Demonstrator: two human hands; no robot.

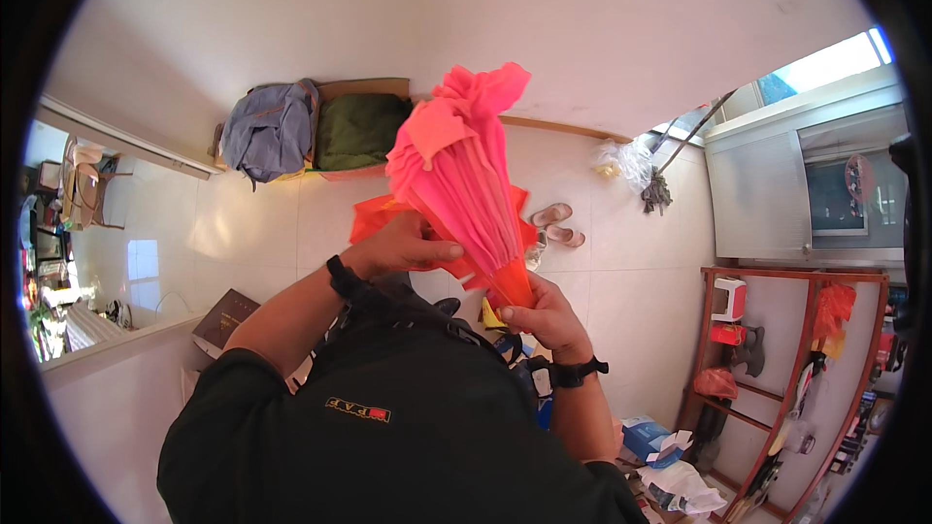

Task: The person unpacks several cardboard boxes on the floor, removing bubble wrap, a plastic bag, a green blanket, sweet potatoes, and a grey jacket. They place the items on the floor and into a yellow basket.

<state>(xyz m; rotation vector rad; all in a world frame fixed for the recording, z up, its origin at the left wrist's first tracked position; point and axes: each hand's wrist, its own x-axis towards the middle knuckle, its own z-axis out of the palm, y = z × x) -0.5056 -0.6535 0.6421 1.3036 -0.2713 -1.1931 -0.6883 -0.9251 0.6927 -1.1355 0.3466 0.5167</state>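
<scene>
A folded pink pleated cloth fan [466, 189] is held up in front of my chest, its loose ruffled edge at the top and its pleats narrowing downward. My right hand [546, 309] grips its narrow orange-red lower end. Against the fan's left side, my left hand [397, 244] holds on, thumb in front and the other fingers mostly hidden. Behind the fan and by the left hand is a red plastic sheet or bag [371, 217], largely covered by them.
Against the wall stands a cardboard box [364, 87] with dark green cloth, beside a grey-blue backpack [269, 131]. Slippers [553, 215] and a mop [657, 193] are on the tiled floor. A wooden rack [794, 349] stands right, near a blue box [652, 440]. A dark red box [226, 320] lies left.
</scene>
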